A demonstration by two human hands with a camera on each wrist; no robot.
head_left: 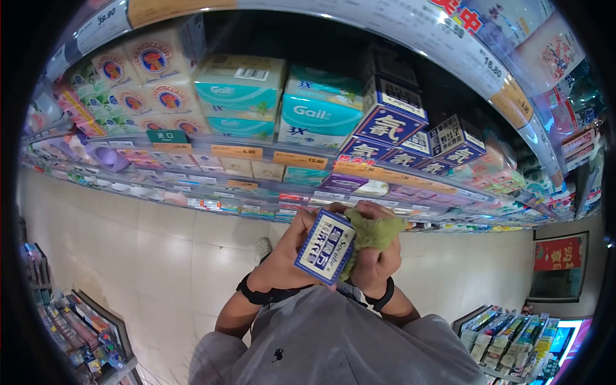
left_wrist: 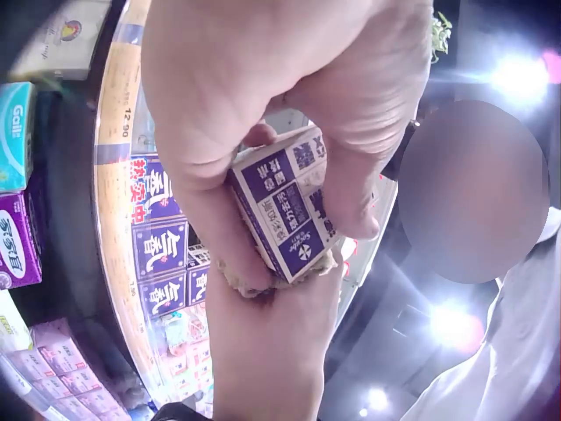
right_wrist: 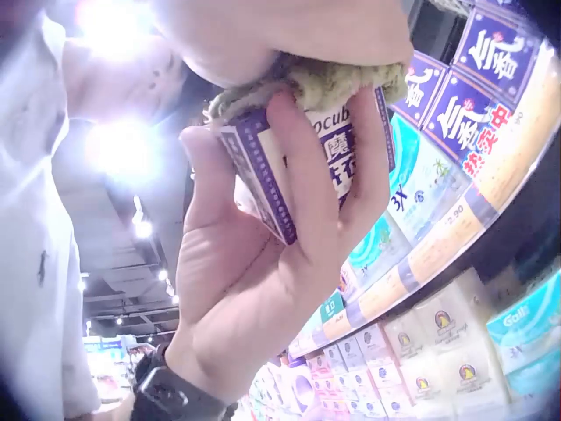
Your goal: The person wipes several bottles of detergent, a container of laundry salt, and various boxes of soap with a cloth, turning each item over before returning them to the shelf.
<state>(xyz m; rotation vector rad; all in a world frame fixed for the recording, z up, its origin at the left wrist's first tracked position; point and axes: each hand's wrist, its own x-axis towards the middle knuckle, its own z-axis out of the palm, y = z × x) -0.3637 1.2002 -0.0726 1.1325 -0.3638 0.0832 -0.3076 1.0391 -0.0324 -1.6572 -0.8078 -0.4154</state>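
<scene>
A blue and white box (head_left: 326, 247) with printed characters is held in front of the grey shirt. My left hand (head_left: 282, 260) grips it from the left side, thumb and fingers around its edges; the left wrist view shows the box (left_wrist: 285, 203) between the fingers of that hand (left_wrist: 280, 96). My right hand (head_left: 378, 260) pinches a green cloth (head_left: 375, 231) against the box's right side. In the right wrist view the cloth (right_wrist: 307, 90) lies along the top edge of the box (right_wrist: 337, 158), under the right hand (right_wrist: 289, 35).
A curved shelf (head_left: 244, 152) runs across the front with teal Gail packs (head_left: 319, 115), blue boxes (head_left: 391, 119) and white tissue packs (head_left: 154, 58). Display racks stand at the lower left (head_left: 83, 327) and lower right (head_left: 507, 340). Tiled floor (head_left: 160, 250) lies below.
</scene>
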